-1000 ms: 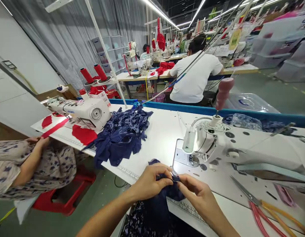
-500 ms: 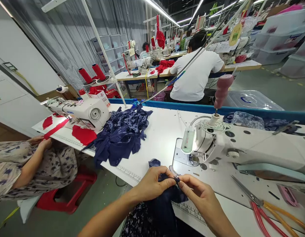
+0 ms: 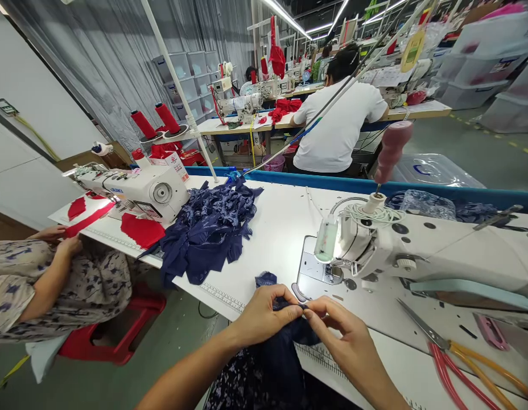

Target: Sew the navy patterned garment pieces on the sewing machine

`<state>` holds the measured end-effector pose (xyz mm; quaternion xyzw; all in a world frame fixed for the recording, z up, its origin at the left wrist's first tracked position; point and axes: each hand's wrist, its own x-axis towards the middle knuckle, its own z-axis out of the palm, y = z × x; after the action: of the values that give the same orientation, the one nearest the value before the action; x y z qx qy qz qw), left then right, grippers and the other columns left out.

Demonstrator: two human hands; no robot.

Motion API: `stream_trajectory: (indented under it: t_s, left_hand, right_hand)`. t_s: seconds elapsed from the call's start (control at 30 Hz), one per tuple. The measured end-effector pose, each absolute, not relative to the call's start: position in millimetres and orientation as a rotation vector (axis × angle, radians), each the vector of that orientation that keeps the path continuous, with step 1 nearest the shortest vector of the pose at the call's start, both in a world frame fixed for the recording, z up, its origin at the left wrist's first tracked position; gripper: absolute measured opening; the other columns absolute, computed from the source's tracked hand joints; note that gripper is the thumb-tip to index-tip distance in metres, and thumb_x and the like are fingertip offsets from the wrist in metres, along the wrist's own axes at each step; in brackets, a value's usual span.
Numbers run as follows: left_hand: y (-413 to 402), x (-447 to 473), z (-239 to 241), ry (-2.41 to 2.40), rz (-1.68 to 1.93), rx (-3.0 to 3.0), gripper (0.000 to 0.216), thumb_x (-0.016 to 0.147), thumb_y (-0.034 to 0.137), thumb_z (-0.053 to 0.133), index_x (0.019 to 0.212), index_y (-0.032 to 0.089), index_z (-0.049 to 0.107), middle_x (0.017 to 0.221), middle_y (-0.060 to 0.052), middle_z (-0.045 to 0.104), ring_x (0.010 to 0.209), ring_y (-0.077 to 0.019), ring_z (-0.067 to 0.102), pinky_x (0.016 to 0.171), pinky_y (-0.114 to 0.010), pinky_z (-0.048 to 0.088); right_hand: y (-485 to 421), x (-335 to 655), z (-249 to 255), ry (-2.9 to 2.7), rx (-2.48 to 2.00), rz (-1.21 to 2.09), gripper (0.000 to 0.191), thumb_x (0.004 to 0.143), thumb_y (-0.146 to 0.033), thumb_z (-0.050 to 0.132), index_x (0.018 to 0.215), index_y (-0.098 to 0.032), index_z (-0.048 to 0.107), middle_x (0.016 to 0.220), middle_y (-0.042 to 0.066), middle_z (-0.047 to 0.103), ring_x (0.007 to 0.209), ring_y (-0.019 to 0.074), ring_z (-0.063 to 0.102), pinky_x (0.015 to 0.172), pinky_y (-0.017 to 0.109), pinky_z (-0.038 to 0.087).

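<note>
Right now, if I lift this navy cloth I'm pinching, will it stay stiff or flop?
The navy cloth will probably flop, since it drapes below your left hand. It's likely light, as small pinches hold it.

Dark navy cloth. Scissors with red and orange handles. A beige sleeve patterned with dark blotches.

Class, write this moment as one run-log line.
left hand: pinching navy cloth | right hand: pinching same cloth | nearby: closest sewing machine, scissors, navy pile
</note>
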<state>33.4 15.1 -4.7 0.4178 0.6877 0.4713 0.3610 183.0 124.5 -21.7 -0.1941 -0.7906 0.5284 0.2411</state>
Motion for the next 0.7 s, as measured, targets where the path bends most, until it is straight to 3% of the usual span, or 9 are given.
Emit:
stream_trajectory:
  t_s: [0.17, 0.3, 0.43, 0.57, 0.63, 0.7]
  left_hand:
    - [4.7, 24.4, 8.5, 1.839, 1.287, 1.262, 0.008, 0.088, 0.026, 0.065, 0.089, 0.019, 0.069, 0.086, -0.001, 0.067, 0.085, -0.0157, 0.058, 0.078, -0.027, 0.044]
    - [-6.9, 13.3, 27.1, 2.178, 1.369, 1.530, 0.007, 0.091, 0.024, 0.061, 0.086, 0.021, 0.066, 0.082, -0.001, 0.065, 0.095, -0.0191, 0.053, 0.103, -0.039, 0.035]
    - [-9.4, 10.5, 33.0, 2.121, 1.393, 1.592, 0.006, 0.092, 0.020, 0.057, 0.085, 0.020, 0.059, 0.082, 0.003, 0.061, 0.084, -0.0127, 0.057, 0.119, -0.045, 0.014]
    - [-4.2, 14.8, 27.5, 2.054, 1.427, 1.439, 0.008, 0.092, 0.020, 0.056, 0.084, 0.019, 0.058, 0.079, 0.005, 0.059, 0.078, -0.0099, 0.056, 0.120, -0.041, 0.018]
    - [-2.2, 15.7, 25.1, 2.056, 1.457, 1.377, 0.008, 0.091, 0.021, 0.058, 0.083, 0.019, 0.058, 0.080, 0.005, 0.060, 0.081, -0.0109, 0.057, 0.118, -0.039, 0.021]
    - [-1.6, 14.9, 24.3, 2.060, 1.474, 1.283, 0.009, 0.089, 0.022, 0.060, 0.081, 0.019, 0.059, 0.081, 0.003, 0.061, 0.084, -0.0126, 0.057, 0.109, -0.035, 0.032]
  right_hand:
    - [116.5, 177.4, -7.5, -2.230, -0.236, 0.909, 0.010, 0.094, -0.018, 0.054, 0.099, -0.023, 0.060, 0.083, 0.003, 0.061, 0.072, 0.0157, 0.058, 0.063, 0.029, 0.048]
    - [100.1, 181.3, 3.9, -2.164, -0.216, 0.514, 0.040, 0.087, -0.009, 0.062, 0.123, -0.025, 0.056, 0.097, 0.005, 0.067, 0.086, 0.0208, 0.064, 0.078, 0.034, 0.053]
    - [91.4, 173.7, -10.4, -2.251, -0.237, 0.808, 0.024, 0.095, -0.022, 0.053, 0.119, -0.025, 0.057, 0.100, 0.004, 0.068, 0.081, 0.0168, 0.067, 0.068, 0.026, 0.055]
    - [95.2, 151.4, -31.6, -2.206, -0.426, 1.090, 0.027, 0.093, -0.041, 0.057, 0.114, -0.024, 0.060, 0.104, 0.004, 0.067, 0.088, 0.0186, 0.066, 0.073, 0.028, 0.056]
    - [96.1, 146.8, -33.0, -2.186, -0.440, 1.264, 0.023, 0.093, -0.045, 0.055, 0.093, -0.023, 0.061, 0.088, 0.001, 0.064, 0.078, 0.0167, 0.062, 0.068, 0.026, 0.054]
    - [95.7, 149.6, -27.8, -2.221, -0.432, 1.366, 0.032, 0.095, -0.046, 0.053, 0.074, -0.022, 0.053, 0.069, -0.002, 0.054, 0.064, 0.0138, 0.055, 0.058, 0.024, 0.049]
